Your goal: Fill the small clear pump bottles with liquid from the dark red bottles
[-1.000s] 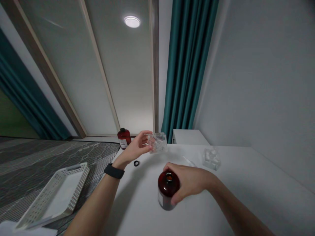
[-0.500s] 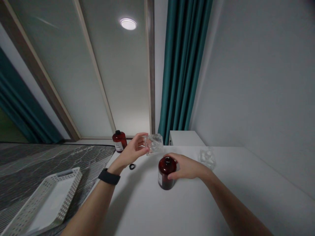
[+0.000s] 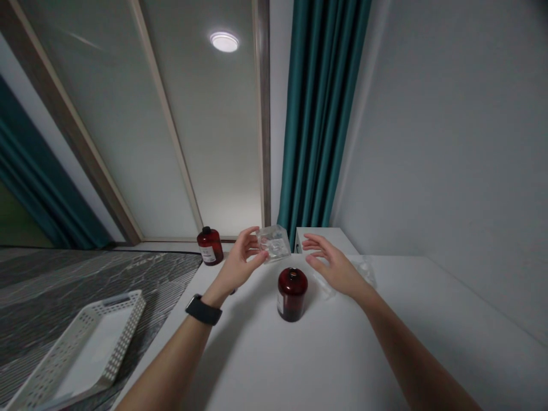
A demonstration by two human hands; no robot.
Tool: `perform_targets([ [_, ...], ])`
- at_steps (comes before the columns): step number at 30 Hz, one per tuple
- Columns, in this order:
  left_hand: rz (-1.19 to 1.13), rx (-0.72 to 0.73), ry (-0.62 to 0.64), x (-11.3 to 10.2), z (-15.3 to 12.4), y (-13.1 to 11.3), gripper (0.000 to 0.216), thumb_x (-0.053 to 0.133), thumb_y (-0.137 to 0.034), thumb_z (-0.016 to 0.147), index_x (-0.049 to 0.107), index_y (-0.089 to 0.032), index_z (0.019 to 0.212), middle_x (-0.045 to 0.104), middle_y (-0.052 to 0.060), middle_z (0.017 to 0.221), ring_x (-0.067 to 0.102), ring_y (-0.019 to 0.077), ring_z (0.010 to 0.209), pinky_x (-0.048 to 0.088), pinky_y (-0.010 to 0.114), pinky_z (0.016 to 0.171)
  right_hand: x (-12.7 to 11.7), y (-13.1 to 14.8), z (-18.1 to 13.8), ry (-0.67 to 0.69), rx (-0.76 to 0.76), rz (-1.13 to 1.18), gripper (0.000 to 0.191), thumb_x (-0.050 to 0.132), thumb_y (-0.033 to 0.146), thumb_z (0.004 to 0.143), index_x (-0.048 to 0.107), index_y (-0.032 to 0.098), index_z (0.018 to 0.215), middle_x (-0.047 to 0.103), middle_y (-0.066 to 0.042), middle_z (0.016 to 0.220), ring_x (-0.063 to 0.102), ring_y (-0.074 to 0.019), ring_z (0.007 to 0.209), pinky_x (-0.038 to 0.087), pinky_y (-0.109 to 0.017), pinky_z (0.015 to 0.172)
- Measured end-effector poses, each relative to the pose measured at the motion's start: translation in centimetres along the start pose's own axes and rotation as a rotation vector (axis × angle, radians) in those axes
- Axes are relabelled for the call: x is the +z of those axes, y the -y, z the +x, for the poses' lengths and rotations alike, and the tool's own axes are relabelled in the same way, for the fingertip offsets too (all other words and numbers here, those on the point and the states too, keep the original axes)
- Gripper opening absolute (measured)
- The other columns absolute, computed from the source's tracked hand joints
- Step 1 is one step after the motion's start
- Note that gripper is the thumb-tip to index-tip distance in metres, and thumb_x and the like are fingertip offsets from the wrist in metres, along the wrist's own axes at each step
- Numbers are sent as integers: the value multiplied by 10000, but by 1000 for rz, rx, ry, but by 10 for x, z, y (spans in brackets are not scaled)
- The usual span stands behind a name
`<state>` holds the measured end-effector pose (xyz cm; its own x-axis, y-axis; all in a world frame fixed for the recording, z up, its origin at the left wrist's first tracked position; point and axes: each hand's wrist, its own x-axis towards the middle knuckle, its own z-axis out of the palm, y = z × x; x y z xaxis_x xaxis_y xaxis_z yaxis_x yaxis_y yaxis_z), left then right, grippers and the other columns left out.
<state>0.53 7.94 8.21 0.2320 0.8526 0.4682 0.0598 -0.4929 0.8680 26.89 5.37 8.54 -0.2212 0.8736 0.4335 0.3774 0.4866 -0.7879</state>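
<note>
My left hand (image 3: 242,260) grips a clear, square-sided plastic container (image 3: 274,242) by its left edge, thumb in front, held up over the table. My right hand (image 3: 331,262) is raised to the right of it, fingers apart, holding nothing. Between and below the hands a dark red-brown bottle (image 3: 292,294) stands upright on the white table, a pale label on its left side and no cap on its neck. Crumpled clear plastic (image 3: 325,285) lies under my right hand and is partly hidden by it. A small black ring is almost covered by my left wrist.
A second red-brown bottle (image 3: 209,246) with a black cap stands at the table's far left corner. Lower left, beyond the table edge, sits a white perforated basket (image 3: 136,308). A white cabinet (image 3: 329,234) is behind the table, and a wall (image 3: 462,171) borders the right.
My right hand has let go of the bottle and lifted up and to the right. The left hand has shifted slightly right and tilted the clear container. The bottle remains standing.
</note>
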Motion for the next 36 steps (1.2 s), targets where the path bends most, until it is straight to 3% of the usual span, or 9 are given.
perform_targets([
  [3, -26, 14, 35, 11, 0, -2, 597, 693, -336, 876, 403, -205, 1381, 604, 117, 1219, 618, 233, 1093, 530, 407, 960, 10, 4, 1, -52, -52, 37, 491, 564, 372, 927, 470, 244, 1392, 607, -137, 1315, 604, -257, 1201, 482, -490, 1041],
  [9, -60, -8, 145, 23, 9, -1, 622, 706, -368, 876, 409, -205, 1399, 580, 147, 1298, 605, 278, 1162, 540, 446, 967, 19, 6, 5, -10, -9, 95, 494, 524, 384, 954, 440, 290, 1431, 522, -104, 1454, 566, -250, 1261, 454, -477, 1081],
  [19, -166, -80, 328, 17, 16, -5, 686, 715, -329, 884, 347, -254, 1458, 428, 181, 1540, 526, 315, 1329, 433, 531, 1095, 26, -12, 7, -51, -104, 206, 486, 613, 392, 934, 498, 291, 1396, 526, -86, 1472, 511, -235, 1349, 420, -439, 1132],
  [27, 107, 36, 313, 14, 14, -3, 680, 681, -268, 903, 336, -249, 1489, 425, 168, 1554, 439, 322, 1411, 426, 539, 1097, 27, -11, 2, -55, -102, 211, 469, 623, 345, 914, 520, 308, 1370, 487, -80, 1495, 479, -241, 1380, 440, -435, 1120],
  [36, 136, 68, 288, 17, 11, -5, 688, 691, -309, 908, 346, -273, 1502, 444, 142, 1538, 492, 297, 1368, 422, 520, 1124, 24, -8, -3, -66, -140, 105, 522, 618, 264, 903, 486, 329, 1404, 483, -65, 1502, 428, -242, 1421, 395, -475, 1165],
])
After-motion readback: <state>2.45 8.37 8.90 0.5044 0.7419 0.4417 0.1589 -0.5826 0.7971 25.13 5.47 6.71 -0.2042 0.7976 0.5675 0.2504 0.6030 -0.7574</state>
